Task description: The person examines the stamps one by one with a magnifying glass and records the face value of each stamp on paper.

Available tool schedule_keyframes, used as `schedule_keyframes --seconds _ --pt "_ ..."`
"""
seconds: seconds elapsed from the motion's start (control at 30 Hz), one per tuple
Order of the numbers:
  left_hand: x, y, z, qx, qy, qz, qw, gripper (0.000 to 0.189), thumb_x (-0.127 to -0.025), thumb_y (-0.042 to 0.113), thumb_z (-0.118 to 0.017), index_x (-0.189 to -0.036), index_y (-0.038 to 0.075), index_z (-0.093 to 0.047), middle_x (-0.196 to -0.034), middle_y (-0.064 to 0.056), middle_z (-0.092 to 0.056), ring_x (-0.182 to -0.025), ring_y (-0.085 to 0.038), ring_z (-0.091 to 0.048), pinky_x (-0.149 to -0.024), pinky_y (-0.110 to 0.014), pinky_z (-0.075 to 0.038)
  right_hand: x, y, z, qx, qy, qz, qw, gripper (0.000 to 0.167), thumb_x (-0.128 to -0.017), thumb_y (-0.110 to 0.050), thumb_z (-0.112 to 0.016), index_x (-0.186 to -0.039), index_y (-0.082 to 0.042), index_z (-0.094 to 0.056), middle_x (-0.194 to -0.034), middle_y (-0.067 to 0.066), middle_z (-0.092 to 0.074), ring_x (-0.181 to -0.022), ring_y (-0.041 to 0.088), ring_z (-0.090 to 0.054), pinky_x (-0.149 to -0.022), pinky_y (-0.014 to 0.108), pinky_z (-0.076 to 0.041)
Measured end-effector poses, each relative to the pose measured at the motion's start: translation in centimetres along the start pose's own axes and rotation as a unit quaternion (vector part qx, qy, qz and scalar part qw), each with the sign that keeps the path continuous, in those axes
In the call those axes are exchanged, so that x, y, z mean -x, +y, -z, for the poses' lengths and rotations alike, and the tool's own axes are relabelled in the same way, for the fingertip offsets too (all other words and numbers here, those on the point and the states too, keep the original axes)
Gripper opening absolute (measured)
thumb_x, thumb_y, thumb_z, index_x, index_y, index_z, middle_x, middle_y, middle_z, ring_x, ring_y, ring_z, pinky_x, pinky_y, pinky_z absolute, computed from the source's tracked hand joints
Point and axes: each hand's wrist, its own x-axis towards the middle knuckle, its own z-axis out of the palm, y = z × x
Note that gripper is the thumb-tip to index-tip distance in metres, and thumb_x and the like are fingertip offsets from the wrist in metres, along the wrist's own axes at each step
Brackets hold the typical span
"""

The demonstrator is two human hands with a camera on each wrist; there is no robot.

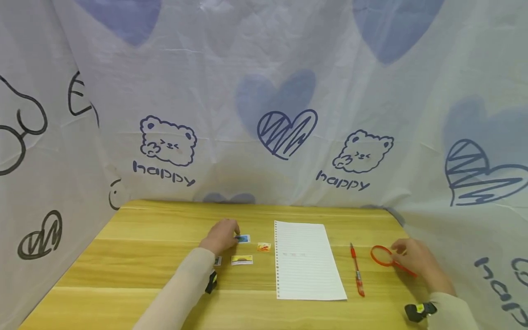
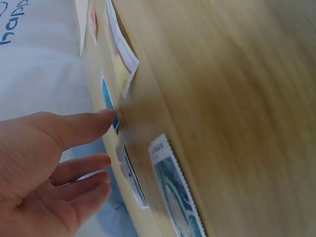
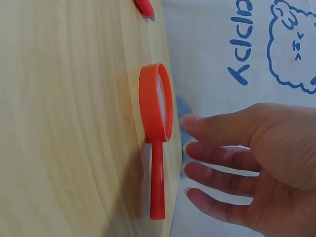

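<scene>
My left hand [image 1: 222, 234] is over the stamps, with a fingertip overlapping the edge of a blue stamp [image 1: 244, 239]; whether it touches the stamp I cannot tell. Its other fingers are loosely bent and hold nothing in the left wrist view. Close by lie a yellow stamp [image 1: 242, 260], an orange-red stamp [image 1: 264, 247] and a green stamp [image 2: 177, 197], with another stamp [image 2: 132, 177] beneath the fingers. On the right, my right hand [image 1: 412, 257] hovers by a red magnifying glass [image 3: 157, 106] lying on the table. In the right wrist view its fingers are apart from the handle.
A sheet of lined paper [image 1: 309, 266] with punched holes lies mid-table. A red pen [image 1: 357, 270] rests between the paper and the magnifying glass. The wooden table [image 1: 136, 256] meets a hanging white cloth [image 1: 231, 151] printed with hearts and bears.
</scene>
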Motion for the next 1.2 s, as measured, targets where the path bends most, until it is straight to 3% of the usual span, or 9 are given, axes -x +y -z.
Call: schedule_keyframes --seconds 0.17,0.33,0.5,0.9,1.0,1.2 --pt "-0.1 -0.6 0.2 0.004 -0.008 0.01 0.9999 0.018 -0.088 0.006 -0.079 -0.106 0.004 -0.079 -0.118 -0.013 -0.076 -0.113 -0.034 -0.069 -0.1 -0.05 -0.057 0.2 0.4 0.2 0.0 -0.013 -0.004 0.9999 0.02 -0.079 -0.012 -0.084 -0.09 0.002 -0.074 -0.082 0.012 -0.073 -0.076 0.025 -0.066 -0.069 0.037 -0.053" --pt "-0.2 -0.9 0.2 0.004 -0.008 0.008 0.9999 0.014 -0.087 0.006 -0.08 -0.102 0.005 -0.08 -0.114 -0.013 -0.077 -0.109 -0.034 -0.071 -0.098 -0.049 -0.058 0.7 0.7 0.2 -0.013 -0.041 -0.018 0.9989 0.015 -0.077 -0.011 -0.085 -0.08 -0.006 -0.071 -0.078 0.003 -0.071 -0.073 0.013 -0.058 -0.066 0.029 -0.048" --pt "-0.3 -1.1 0.1 0.015 -0.011 0.011 0.9998 0.014 -0.088 0.006 -0.079 -0.102 0.006 -0.081 -0.113 -0.013 -0.077 -0.108 -0.032 -0.071 -0.097 -0.048 -0.058 0.9 1.0 -0.3 -0.023 -0.066 -0.036 0.9969 0.01 -0.08 -0.004 -0.081 -0.079 -0.005 -0.07 -0.077 0.003 -0.07 -0.073 0.013 -0.058 -0.065 0.027 -0.048" --pt "-0.3 -1.5 0.3 0.039 -0.001 0.004 0.9992 0.014 -0.088 0.006 -0.08 -0.102 0.004 -0.081 -0.112 -0.014 -0.078 -0.107 -0.033 -0.071 -0.097 -0.048 -0.058 0.7 1.1 -1.0 -0.028 -0.032 -0.036 0.9985 0.007 -0.084 -0.002 -0.076 -0.081 -0.002 -0.07 -0.077 0.005 -0.068 -0.072 0.015 -0.055 -0.067 0.033 -0.047" --pt "-0.3 -1.7 0.2 0.041 -0.002 0.002 0.9991 0.014 -0.088 0.006 -0.08 -0.102 0.005 -0.081 -0.111 -0.014 -0.078 -0.107 -0.033 -0.071 -0.096 -0.047 -0.059 0.2 0.4 -1.2 -0.037 -0.021 -0.041 0.9983 0.007 -0.086 -0.004 -0.075 -0.083 -0.002 -0.069 -0.078 0.005 -0.067 -0.072 0.016 -0.056 -0.066 0.032 -0.047" --pt "-0.3 -1.9 0.1 0.041 -0.008 0.005 0.9991 0.014 -0.088 0.008 -0.081 -0.101 0.006 -0.081 -0.113 -0.013 -0.077 -0.11 -0.033 -0.07 -0.099 -0.049 -0.057 -1.6 -2.5 -1.4 -0.021 -0.002 -0.01 0.9997 0.006 -0.088 -0.004 -0.075 -0.086 -0.002 -0.07 -0.082 0.008 -0.071 -0.077 0.02 -0.064 -0.07 0.039 -0.054"
